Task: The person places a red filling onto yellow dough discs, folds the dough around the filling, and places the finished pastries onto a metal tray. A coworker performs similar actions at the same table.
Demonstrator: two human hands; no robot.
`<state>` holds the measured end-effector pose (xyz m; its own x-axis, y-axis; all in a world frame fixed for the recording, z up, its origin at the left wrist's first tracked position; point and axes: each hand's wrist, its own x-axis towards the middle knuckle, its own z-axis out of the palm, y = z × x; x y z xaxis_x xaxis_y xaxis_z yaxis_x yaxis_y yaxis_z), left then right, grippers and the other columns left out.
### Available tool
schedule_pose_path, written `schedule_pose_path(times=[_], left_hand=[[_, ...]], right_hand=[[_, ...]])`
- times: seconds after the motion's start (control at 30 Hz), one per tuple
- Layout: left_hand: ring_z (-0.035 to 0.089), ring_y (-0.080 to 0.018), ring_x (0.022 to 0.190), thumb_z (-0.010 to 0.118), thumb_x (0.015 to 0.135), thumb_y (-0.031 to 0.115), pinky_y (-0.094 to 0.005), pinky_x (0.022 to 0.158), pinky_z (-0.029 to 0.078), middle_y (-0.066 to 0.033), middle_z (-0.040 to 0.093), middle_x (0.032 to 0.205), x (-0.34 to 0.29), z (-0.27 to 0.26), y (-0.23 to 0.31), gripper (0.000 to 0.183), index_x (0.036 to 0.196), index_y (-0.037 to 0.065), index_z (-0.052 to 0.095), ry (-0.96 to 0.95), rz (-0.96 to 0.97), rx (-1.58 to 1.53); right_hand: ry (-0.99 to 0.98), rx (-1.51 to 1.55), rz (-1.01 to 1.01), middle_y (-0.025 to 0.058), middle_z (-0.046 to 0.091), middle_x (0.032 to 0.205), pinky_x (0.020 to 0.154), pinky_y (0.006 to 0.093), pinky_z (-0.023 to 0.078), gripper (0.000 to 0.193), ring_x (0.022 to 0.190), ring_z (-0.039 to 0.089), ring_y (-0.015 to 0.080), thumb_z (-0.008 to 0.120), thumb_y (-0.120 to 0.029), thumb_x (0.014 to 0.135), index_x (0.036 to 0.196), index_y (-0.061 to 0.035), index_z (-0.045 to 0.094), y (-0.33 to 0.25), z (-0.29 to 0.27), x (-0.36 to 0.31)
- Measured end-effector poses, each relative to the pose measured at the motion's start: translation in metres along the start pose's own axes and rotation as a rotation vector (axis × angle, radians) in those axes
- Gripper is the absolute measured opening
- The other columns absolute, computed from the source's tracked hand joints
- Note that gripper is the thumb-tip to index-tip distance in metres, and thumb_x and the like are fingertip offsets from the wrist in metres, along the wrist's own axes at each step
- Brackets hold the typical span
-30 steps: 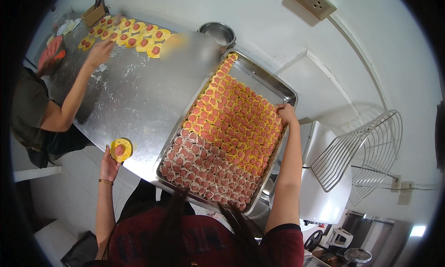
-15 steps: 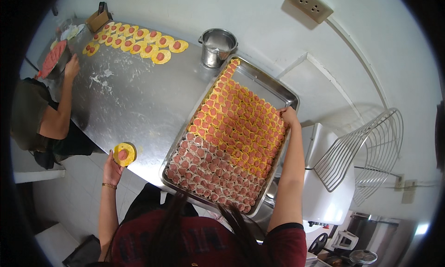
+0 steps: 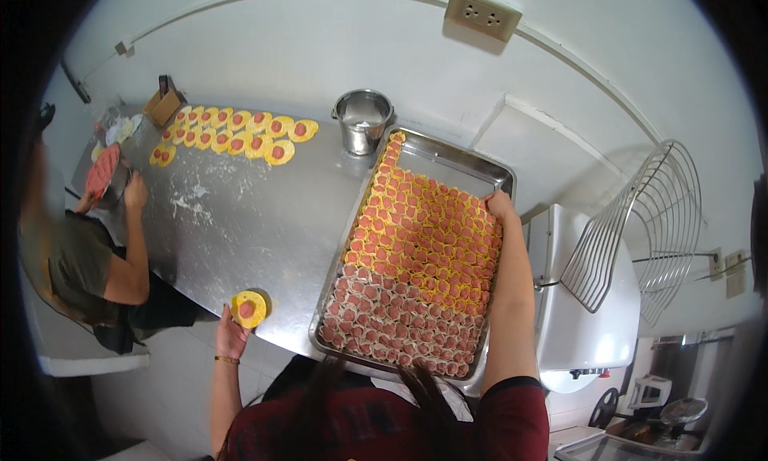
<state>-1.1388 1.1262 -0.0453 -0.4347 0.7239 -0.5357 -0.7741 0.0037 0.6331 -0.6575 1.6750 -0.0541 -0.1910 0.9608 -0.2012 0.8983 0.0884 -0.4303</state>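
My left hand point(image 3: 232, 338) holds a round yellow dumpling wrapper point(image 3: 260, 311) by its edge, at the near edge of the steel table. A ball of pink meat filling point(image 3: 247, 309) sits on the wrapper. On the right, my right hand point(image 3: 501, 207) reaches to the far right of a large metal tray point(image 3: 460, 151). Its fingers are bent together at the end of a row of yellow dumplings point(image 3: 432, 213); whatever they pinch is hidden. Paler dumplings point(image 3: 384, 313) fill the near part of the tray, all open-topped with pink filling showing.
Several filled yellow wrappers point(image 3: 258, 147) lie in rows on the flour-dusted table point(image 3: 264, 213). A metal pail point(image 3: 362, 129) stands behind the tray. At the left, another person point(image 3: 76, 261) holds a bowl of pink filling point(image 3: 104, 173). A wire rack point(image 3: 632, 229) hangs at the right.
The view has tilted, so everything sits lower in the picture. My hands keep nearly the same places by the table edge and tray. The other person has leaned further into view.
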Motion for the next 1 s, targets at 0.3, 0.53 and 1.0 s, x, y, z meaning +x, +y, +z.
schedule_pose_path(times=[0.3, 0.53, 1.0], left_hand=[[0.058, -0.0242, 0.110, 0.041, 0.098, 0.038, -0.0349, 0.090, 0.052, -0.0128, 0.056, 0.123, 0.015, 0.013, 0.026, 0.045, 0.124, 0.002, 0.047, -0.115, -0.127, 0.037], [0.051, -0.0230, 0.120, 0.040, 0.099, 0.029, -0.0366, 0.100, 0.044, -0.0117, 0.052, 0.129, 0.041, 0.049, 0.063, 0.040, 0.127, 0.000, 0.045, -0.304, -0.208, 0.081], [0.056, -0.0174, 0.110, 0.042, 0.098, 0.022, -0.0317, 0.093, 0.047, -0.0098, 0.055, 0.121, 0.097, -0.032, 0.092, 0.038, 0.129, 0.001, 0.043, -0.311, -0.071, 0.344]], right_hand=[[0.228, -0.108, -0.041, 0.0233, 0.065, 0.093, 0.076, 0.0382, 0.051, 0.030, 0.088, 0.064, 0.0352, 0.056, -0.006, 0.071, 0.098, -0.0030, 0.069, -0.016, -0.010, -0.004], [0.622, 0.529, -0.163, 0.0186, 0.060, 0.108, 0.085, 0.0384, 0.047, 0.037, 0.098, 0.058, 0.0338, 0.050, 0.002, 0.079, 0.114, -0.0020, 0.060, -0.169, 0.031, -0.100], [-0.347, 1.429, 0.207, 0.0068, 0.063, 0.096, 0.078, 0.0286, 0.052, 0.020, 0.087, 0.062, 0.0162, 0.058, -0.010, 0.090, 0.105, 0.0022, 0.061, -0.442, 0.316, -0.330]])
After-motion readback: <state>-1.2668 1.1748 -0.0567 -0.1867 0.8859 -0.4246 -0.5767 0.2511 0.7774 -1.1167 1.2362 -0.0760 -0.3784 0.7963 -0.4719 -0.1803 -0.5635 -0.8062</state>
